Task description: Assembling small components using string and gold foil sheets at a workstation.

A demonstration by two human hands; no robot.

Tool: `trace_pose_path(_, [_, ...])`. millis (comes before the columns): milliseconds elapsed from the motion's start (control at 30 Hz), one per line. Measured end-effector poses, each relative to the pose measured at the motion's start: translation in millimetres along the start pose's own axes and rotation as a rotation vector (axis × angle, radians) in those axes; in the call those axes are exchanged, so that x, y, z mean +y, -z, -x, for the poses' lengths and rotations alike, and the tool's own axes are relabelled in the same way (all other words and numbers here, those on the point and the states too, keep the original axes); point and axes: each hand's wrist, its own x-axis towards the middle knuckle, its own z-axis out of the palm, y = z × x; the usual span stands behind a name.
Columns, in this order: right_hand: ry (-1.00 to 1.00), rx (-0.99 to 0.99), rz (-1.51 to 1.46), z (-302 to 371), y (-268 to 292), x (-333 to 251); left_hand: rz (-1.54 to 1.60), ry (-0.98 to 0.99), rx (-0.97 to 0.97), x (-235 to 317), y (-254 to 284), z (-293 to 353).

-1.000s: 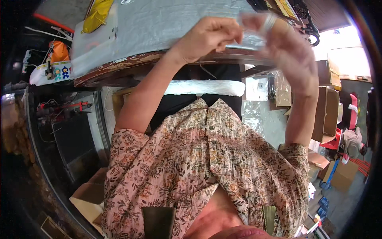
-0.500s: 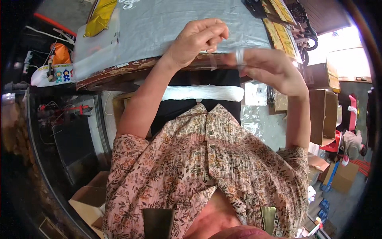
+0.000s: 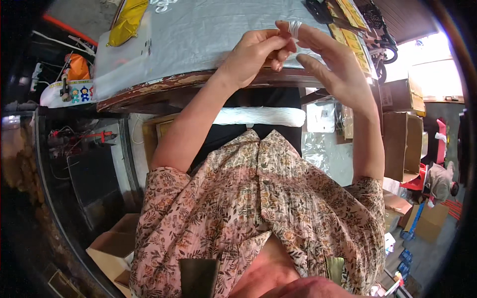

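Note:
Over the near edge of the table [image 3: 198, 37], my left hand [image 3: 254, 57] is closed, thumb and fingers pinched together. Whatever they hold, if anything, is too small to make out. Facing it, my right hand [image 3: 340, 62] has its thumb and fingers apart, with the fingertips close to the left hand's pinch. White thread or thin band [image 3: 294, 30] is wrapped in several turns around a finger of my right hand. Across my lap lies a long white bundle of strands [image 3: 261, 116]. Small white loops [image 3: 163, 6] rest at the table's far side.
A yellow bag [image 3: 127, 25] lies at the table's far left. Yellow printed strips [image 3: 348, 42] and a dark object [image 3: 318, 10] are at the far right. Cardboard boxes [image 3: 397, 144] stand right of me, another box [image 3: 112, 248] at lower left.
My right hand has moved up and away from me, bringing its wrapped finger beside my left hand. My left hand has shifted slightly right and stays pinched.

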Motion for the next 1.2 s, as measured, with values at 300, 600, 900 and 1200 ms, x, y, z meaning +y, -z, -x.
trace_pose_path(300, [-0.118, 0.038, 0.014, -2.3, -18.9, -0.3, -0.238, 0.016, 0.100, 15.5, -12.0, 20.5])
trace_pose_path(600, [-0.308, 0.123, -0.368, -11.8, -29.3, -4.0, -0.341, -0.192, 0.086, 34.6, 2.1, 29.6])
trace_pose_path(900, [-0.393, -0.130, -0.525, -16.5, -35.7, -44.9, -0.299, -0.061, -0.136, 75.8, 5.7, 64.2])
trace_pose_path(1200, [-0.488, -0.304, -0.627, -30.7, -31.6, -82.9, -0.134, 0.005, -0.239, 89.4, 11.3, 87.6])
